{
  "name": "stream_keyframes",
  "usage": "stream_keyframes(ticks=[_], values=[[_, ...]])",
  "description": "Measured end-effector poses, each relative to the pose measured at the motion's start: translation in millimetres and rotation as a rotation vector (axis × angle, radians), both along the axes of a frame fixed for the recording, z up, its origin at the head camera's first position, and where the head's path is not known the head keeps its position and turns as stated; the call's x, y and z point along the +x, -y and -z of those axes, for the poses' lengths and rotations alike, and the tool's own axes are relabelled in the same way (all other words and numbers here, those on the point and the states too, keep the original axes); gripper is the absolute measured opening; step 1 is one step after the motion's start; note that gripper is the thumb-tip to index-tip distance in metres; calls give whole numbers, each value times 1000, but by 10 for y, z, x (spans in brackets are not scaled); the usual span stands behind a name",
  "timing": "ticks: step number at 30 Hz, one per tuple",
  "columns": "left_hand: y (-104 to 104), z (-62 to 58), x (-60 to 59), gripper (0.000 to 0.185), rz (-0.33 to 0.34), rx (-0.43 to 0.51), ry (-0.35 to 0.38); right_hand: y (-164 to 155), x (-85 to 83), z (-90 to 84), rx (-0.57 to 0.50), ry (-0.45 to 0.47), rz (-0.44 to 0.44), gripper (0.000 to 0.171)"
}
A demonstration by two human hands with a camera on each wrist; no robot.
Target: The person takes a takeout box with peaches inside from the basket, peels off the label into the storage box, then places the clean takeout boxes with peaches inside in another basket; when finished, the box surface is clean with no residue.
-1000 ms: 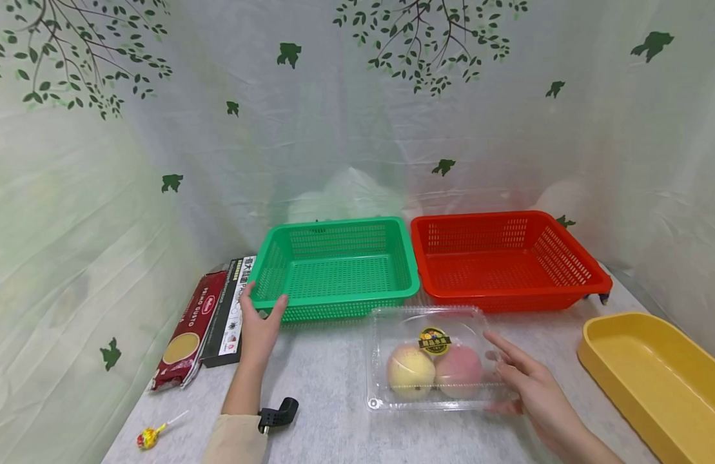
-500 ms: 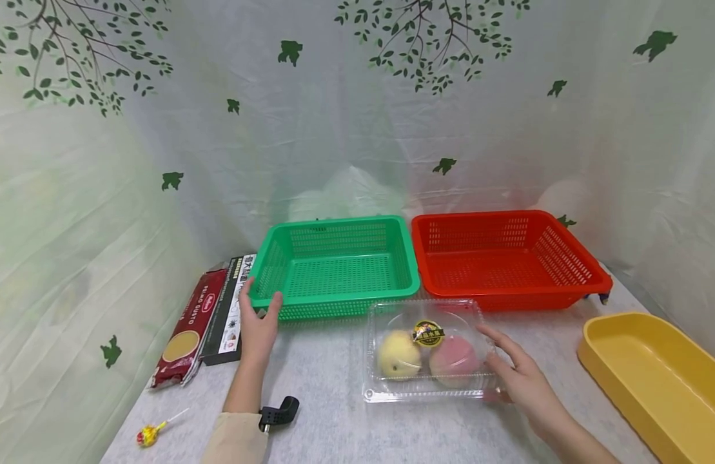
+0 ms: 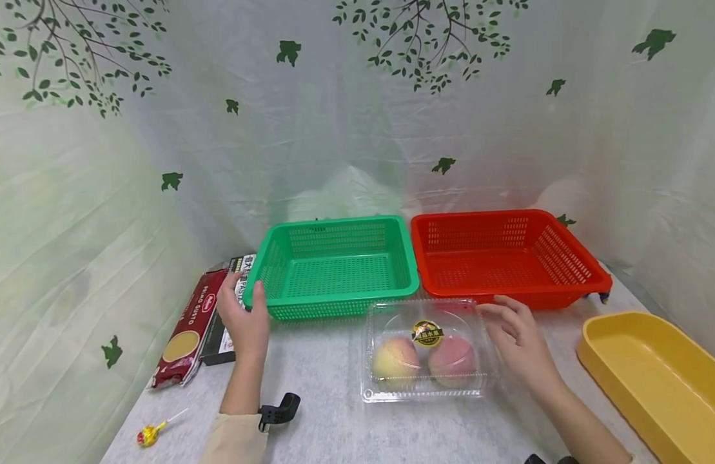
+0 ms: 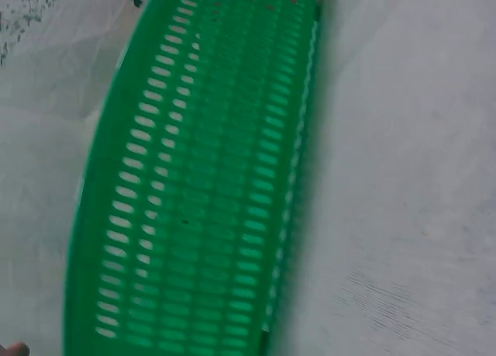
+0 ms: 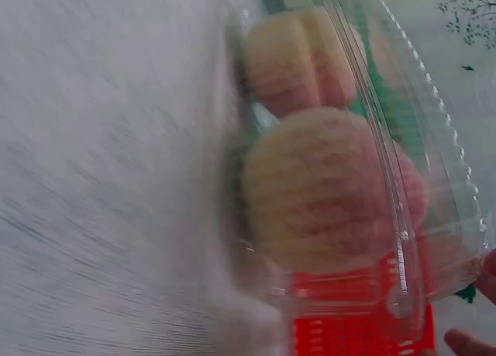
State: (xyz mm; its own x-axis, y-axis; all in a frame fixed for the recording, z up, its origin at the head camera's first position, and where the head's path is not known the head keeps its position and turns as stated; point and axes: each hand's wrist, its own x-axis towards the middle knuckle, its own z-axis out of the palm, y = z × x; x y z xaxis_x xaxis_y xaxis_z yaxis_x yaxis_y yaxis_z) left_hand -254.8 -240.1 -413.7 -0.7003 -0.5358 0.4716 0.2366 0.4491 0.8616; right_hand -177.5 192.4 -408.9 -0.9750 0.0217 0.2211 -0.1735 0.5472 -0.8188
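Leaf-print white sheeting hung behind and around a pale grey surface [image 3: 334, 412]. My left hand [image 3: 244, 319] sat at the near left corner of the green basket [image 3: 334, 267], thumb up against the rim, fingers loosely curled at the corner; couldn't tell if it really gripped. The left wrist view showed only the basket's slotted green wall [image 4: 201, 201] close up, with a fingertip at the bottom edge. My right hand [image 3: 516, 338] rested on the right side of the clear clamshell box [image 3: 427, 351], fingers relaxed and spread along its edge and top, touching, not curled round it. The box lay flat on the surface just in front of the green basket and the red basket [image 3: 502, 258], two peaches [image 3: 429, 357] inside under a round label. The right wrist view was blurred, peaches [image 5: 325, 185] behind the clear lid, red basket beyond. The two baskets stood side by side, touching. A yellow tray [image 3: 653, 374] lay off right, well apart. Left of the green basket lay a red pasta pack [image 3: 189, 328] and a black box [image 3: 229, 316], side by side. A lollipop [image 3: 151, 435] lay near the front left edge.
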Motion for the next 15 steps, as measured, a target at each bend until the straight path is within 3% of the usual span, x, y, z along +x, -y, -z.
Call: stream_keyframes(ticks=[6,9,15], values=[[-303,-185,135,41,135,-166,-121,60,-161,-93,-1,-70,7,28],[-511,-238,225,40,258,-191,-139,111,-209,-117,6,-97,-4,28],[-884,-173,360,40,497,-212,-141,229,-314,-185,2,-113,-173,29]])
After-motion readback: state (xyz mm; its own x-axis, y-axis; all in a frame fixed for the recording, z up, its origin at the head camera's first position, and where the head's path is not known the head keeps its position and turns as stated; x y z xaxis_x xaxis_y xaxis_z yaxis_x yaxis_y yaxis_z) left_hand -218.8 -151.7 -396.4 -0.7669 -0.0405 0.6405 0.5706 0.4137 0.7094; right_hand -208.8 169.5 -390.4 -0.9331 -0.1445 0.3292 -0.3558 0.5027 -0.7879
